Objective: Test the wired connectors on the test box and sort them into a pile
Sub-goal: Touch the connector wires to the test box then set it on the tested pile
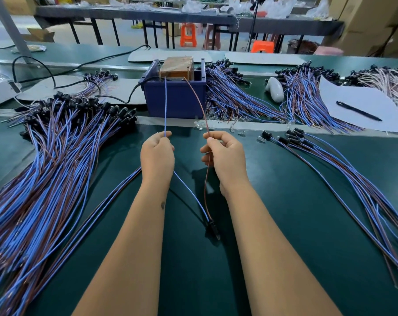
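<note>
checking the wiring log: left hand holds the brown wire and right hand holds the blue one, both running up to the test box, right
Not quite: the colours are swapped. In the head view the left hand pinches the blue wire and the right hand pinches the brown wire. Both do run up to the test box.

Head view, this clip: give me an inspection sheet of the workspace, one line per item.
Surface: dark green bench, with grey mats at the back.
Job's things: blue test box at centre back; blue wire and brown wire run up to it, joined at a black connector lying on the bench; large wire pile at left, small pile at right.
Clutter: paper sheet with a black pen; white object; more wire bundles behind.
Hands: left hand pinches the blue wire; right hand pinches the brown wire.
Cables: black power cord trails left from the box.
Surroundings: tables, orange stools, cardboard boxes.
</note>
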Tool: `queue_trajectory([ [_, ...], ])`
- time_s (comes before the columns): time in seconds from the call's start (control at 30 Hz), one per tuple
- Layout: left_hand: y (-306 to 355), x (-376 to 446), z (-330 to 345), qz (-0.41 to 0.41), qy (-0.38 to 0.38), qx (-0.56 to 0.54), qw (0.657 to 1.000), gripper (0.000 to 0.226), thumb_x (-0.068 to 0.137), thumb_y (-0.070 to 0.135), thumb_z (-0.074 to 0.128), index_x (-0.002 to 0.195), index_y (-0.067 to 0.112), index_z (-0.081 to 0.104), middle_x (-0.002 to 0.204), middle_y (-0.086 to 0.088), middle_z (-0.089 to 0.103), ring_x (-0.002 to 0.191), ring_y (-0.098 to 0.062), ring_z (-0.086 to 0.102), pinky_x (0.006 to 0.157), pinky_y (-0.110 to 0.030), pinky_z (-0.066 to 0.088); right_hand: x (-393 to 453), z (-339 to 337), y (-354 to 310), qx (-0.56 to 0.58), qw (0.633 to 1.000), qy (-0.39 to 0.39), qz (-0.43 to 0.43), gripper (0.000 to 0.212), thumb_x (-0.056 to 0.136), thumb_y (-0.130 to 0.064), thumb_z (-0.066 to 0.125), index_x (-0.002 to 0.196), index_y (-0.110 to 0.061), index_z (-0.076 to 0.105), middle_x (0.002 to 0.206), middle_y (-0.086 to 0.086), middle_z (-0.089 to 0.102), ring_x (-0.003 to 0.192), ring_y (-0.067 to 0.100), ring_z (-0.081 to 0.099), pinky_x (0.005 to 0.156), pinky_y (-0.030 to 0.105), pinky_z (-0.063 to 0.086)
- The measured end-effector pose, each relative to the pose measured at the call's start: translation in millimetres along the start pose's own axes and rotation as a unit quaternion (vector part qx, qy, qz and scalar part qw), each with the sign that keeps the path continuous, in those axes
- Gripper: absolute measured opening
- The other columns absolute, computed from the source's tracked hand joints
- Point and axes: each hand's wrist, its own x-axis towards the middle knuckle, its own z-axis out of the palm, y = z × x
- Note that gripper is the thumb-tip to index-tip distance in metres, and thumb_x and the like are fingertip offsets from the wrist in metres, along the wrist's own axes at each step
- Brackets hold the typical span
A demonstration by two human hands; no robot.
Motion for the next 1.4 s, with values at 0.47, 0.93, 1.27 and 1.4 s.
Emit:
queue_trajectory([
  [0.47, -2, 8, -4, 0.029, 0.012, -0.004, 0.999, 0.042, 0.091, 0.004, 0.048, 0.129, 0.018, 0.059, 0.068, 0.010, 0.069, 0.041, -0.001, 0.045, 0.046, -0.017, 0.042, 4, 0, 3, -0.001, 1.000, 0.006, -0.004, 0.016, 0.097, -0.009, 0.051, 0.097, -0.014, 0.066, 0.068, 0.000, 0.061, 0.050, 0.006, 0.055, 0.057, 0.022, 0.050],
  [0.93, -1, 7, -6, 0.040, 0.017, -0.011, 0.999, 0.041, 0.092, 0.004, 0.046, 0.127, 0.021, 0.059, 0.074, 0.009, 0.068, 0.042, -0.001, 0.044, 0.048, -0.017, 0.042, 5, 0, 4, -0.006, 1.000, 0.007, -0.008, 0.016, 0.097, -0.008, 0.050, 0.098, -0.013, 0.065, 0.069, 0.002, 0.060, 0.049, 0.008, 0.054, 0.057, 0.022, 0.050],
  [1.27, 0, 11, -7, 0.043, 0.023, -0.016, 0.999, 0.045, 0.094, 0.004, 0.047, 0.135, 0.018, 0.055, 0.079, 0.007, 0.070, 0.043, 0.000, 0.044, 0.048, -0.016, 0.042, 5, -1, 4, -0.007, 1.000, 0.005, -0.011, 0.016, 0.097, -0.009, 0.050, 0.095, -0.016, 0.065, 0.070, 0.003, 0.060, 0.050, 0.008, 0.056, 0.056, 0.021, 0.050],
  [1.4, 0, 13, -8, 0.044, 0.021, -0.018, 0.999, 0.045, 0.095, 0.003, 0.046, 0.137, 0.016, 0.054, 0.081, 0.006, 0.071, 0.045, 0.000, 0.044, 0.048, -0.016, 0.041, 6, 0, 5, -0.009, 1.000, 0.005, -0.011, 0.017, 0.097, -0.009, 0.050, 0.095, -0.016, 0.065, 0.070, 0.002, 0.061, 0.050, 0.008, 0.056, 0.055, 0.021, 0.050],
])
